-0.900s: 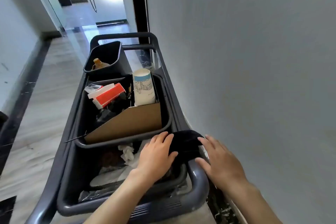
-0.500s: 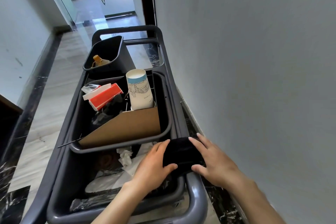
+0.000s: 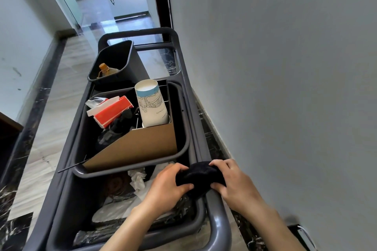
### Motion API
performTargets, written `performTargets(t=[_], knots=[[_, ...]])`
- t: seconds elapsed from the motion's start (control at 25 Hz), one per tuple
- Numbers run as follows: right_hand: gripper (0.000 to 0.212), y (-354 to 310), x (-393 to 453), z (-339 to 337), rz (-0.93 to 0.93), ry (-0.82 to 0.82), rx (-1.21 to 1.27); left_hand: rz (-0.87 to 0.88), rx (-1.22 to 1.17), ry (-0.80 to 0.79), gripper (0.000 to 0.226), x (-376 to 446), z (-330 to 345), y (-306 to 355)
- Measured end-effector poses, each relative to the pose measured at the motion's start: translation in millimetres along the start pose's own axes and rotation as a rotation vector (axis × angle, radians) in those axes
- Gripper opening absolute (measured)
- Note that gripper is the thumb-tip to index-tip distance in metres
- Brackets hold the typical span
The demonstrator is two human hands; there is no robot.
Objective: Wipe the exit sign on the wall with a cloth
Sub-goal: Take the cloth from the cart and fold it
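A black cloth (image 3: 199,176) is bunched between both my hands, just above the near right corner of a grey cleaning cart (image 3: 219,224). My left hand (image 3: 167,187) grips its left side with the fingers curled over it. My right hand (image 3: 234,183) grips its right side. A small dark-framed plate with a white edge (image 3: 302,234) sits low on the wall at the bottom right, partly cut off by the frame; I cannot tell whether it is the exit sign.
The cart carries a grey tub (image 3: 183,146) with a paper cup stack (image 3: 152,104), a red and white box (image 3: 111,111) and a cardboard sheet (image 3: 138,149). A dark bin (image 3: 132,61) holds a bottle. The grey wall (image 3: 285,87) runs close on the right; corridor floor lies to the left.
Both hands have closed around the black cloth and lifted it off the cart's corner, bunching it. The view has shifted back and slightly left.
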State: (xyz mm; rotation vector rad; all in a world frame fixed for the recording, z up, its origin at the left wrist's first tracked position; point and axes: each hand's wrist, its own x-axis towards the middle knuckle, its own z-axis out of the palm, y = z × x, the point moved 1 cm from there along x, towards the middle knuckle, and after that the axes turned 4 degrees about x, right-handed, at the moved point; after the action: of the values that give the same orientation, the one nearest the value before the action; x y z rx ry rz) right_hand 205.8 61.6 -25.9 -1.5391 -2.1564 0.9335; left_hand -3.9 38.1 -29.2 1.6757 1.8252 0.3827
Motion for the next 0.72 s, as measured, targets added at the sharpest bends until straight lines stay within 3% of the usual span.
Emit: performTargets(t=[0.48,0.6,0.72], knots=[[0.029,-56.2,-72.2,-12.8,0.095,0.290,-0.034,0.277,-0.186,-0.051,0.041,-27.6,-39.6,18.7],[0.026,-78.1,-96.7,-16.1,0.120,0.393,-0.057,0.297,-0.368,-0.064,0.039,-38.6,-46.8,23.3],[0.026,-90.2,-130.1,-17.3,0.186,0.512,-0.071,0.311,-0.581,-0.200,0.035,-49.2,-38.3,31.2]])
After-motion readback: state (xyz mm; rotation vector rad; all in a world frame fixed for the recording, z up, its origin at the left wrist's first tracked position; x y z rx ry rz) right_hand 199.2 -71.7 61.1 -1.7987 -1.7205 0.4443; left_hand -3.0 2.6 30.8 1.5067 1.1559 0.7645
